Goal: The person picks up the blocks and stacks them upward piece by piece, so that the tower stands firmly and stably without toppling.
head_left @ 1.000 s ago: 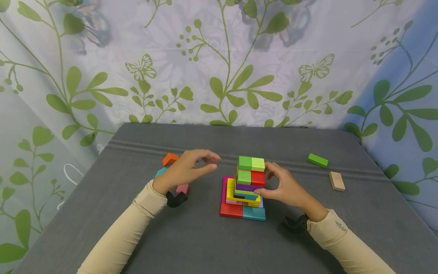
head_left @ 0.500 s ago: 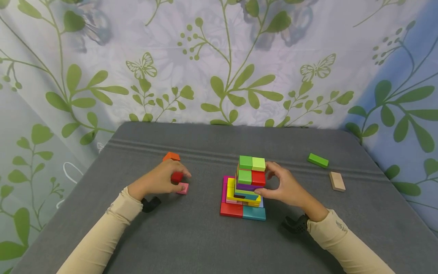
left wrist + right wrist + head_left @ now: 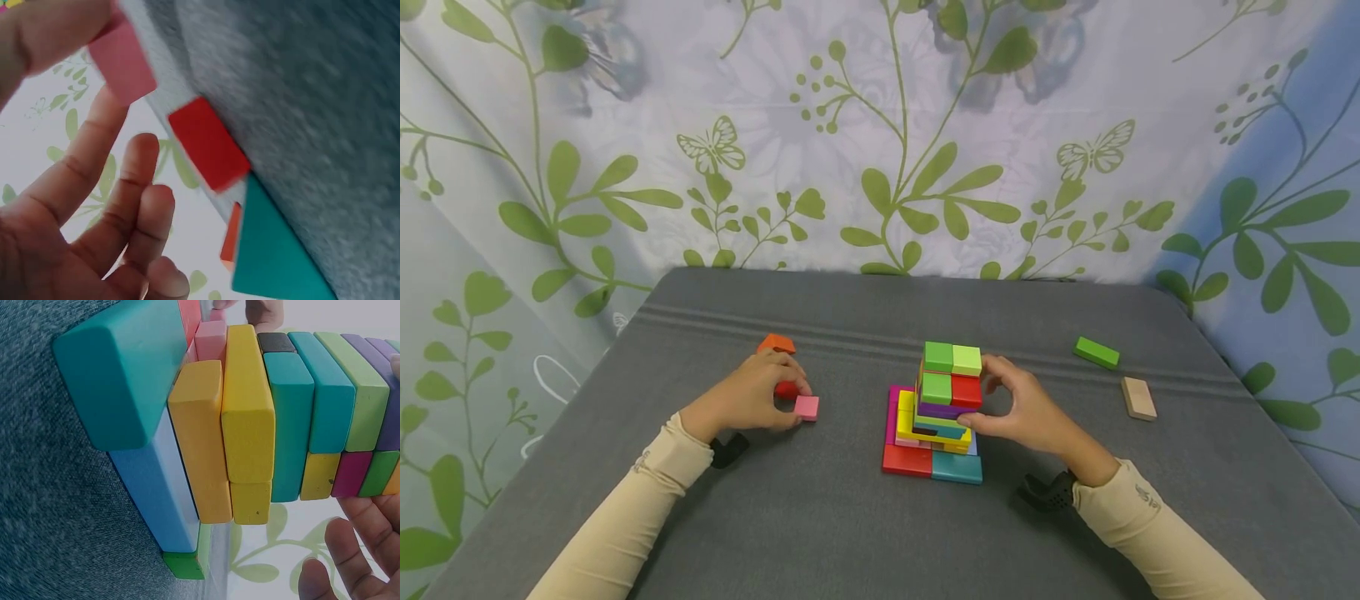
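Left hand pinches a pink block on the table. Right hand, fingers curled, steadies the tower, several layers high. A red block, orange block, green block and plain block lie unstacked.

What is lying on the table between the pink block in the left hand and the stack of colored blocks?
Nothing: in the head view only bare gray tablecloth separates the pink block, pinched by the left hand, from the block stack.

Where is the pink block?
In the head view the pink block lies on the grey table, left of the tower, at the left hand's fingertips beside a red block.
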`<state>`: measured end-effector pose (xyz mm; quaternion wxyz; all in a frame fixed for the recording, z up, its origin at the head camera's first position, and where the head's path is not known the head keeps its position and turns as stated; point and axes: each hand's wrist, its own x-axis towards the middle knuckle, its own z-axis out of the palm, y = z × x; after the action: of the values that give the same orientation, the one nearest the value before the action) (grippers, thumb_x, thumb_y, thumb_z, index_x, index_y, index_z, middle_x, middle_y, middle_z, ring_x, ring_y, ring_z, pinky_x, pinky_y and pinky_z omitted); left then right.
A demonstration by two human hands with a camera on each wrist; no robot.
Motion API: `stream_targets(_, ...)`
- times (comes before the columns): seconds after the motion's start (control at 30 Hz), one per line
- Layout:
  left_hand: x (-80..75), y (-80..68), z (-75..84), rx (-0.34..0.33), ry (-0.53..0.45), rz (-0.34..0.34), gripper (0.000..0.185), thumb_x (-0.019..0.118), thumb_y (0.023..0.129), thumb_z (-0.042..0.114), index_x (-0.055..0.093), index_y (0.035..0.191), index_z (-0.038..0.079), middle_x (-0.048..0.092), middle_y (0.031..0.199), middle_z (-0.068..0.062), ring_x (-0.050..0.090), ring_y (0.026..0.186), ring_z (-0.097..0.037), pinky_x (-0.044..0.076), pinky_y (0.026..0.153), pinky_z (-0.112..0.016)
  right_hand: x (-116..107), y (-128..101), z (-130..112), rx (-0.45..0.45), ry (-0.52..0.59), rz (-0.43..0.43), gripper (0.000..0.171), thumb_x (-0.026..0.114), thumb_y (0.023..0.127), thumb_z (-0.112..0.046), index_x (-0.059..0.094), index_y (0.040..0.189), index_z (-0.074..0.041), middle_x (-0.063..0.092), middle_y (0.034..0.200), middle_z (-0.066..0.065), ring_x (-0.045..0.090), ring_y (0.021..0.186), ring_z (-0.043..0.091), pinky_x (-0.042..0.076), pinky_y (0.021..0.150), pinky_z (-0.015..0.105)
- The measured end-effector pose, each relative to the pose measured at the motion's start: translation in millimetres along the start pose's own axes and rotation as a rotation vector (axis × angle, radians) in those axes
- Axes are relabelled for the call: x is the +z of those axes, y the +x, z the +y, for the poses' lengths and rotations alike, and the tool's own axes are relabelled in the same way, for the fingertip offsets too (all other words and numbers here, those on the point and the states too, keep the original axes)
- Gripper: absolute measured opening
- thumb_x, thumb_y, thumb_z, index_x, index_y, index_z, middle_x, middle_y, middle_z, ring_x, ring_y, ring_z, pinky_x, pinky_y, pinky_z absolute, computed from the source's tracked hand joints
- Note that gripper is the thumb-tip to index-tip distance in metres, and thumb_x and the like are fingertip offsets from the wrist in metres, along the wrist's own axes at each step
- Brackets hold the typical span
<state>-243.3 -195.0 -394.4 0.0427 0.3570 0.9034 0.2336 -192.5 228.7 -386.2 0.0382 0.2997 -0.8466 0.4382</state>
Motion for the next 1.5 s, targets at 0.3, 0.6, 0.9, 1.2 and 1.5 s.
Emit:
stream_targets(0.3,-4.3,11.5,29.4,0.112,-0.181,0.030,0.020,0.083,0.090,0.014,0.078,0.109,0.013,0.076,0.107,0.006,0.073,0.100,-0.024,0.059,0.092,-0.049,0,0,1,-0.011,0.002,0.005,0.065,0.089,0.082,-0.005,0.059,0.139,0.007,0.066,0.118,0.009,0.054,0.099,0.016,0.053,0.084,0.047)
stream_targets(0.6,-8.9,28.0,73.9,0.182,-0.228,0.173,0.027,0.087,0.092,0.018,0.078,0.116,0.012,0.074,0.112,0.006,0.064,0.101,-0.019,0.056,0.091,-0.045,0,0,0,-0.003,0.012,0.003,0.066,0.089,0.082,-0.004,0.059,0.140,0.007,0.066,0.119,0.010,0.054,0.101,0.016,0.054,0.085,0.046)
stream_targets(0.9,-6.9,49.0,107.7,0.361,-0.233,0.347,0.035,0.090,0.088,0.014,0.080,0.120,0.007,0.077,0.109,0.001,0.062,0.098,-0.014,0.056,0.086,-0.036,0,0,1,-0.017,0.015,0.004,0.065,0.089,0.082,-0.006,0.060,0.139,0.005,0.066,0.118,0.008,0.055,0.102,0.015,0.055,0.085,0.044)
stream_targets(1.2,2.7,61.0,126.9,0.441,-0.067,0.414,0.034,0.093,0.087,0.020,0.081,0.116,0.006,0.080,0.109,-0.003,0.065,0.098,-0.021,0.056,0.090,-0.038,0,0,3,-0.031,0.019,0.004,0.066,0.090,0.083,-0.009,0.060,0.140,0.005,0.066,0.118,0.007,0.055,0.101,0.016,0.055,0.085,0.043)
stream_targets(1.5,9.3,65.6,129.9,0.476,0.055,0.489,0.031,0.093,0.087,0.025,0.084,0.113,0.010,0.077,0.104,-0.004,0.061,0.098,-0.021,0.053,0.090,-0.039,-1,1,2,-0.013,0.017,-0.001,0.065,0.089,0.084,-0.010,0.060,0.140,0.005,0.066,0.118,0.008,0.056,0.102,0.017,0.055,0.086,0.046)
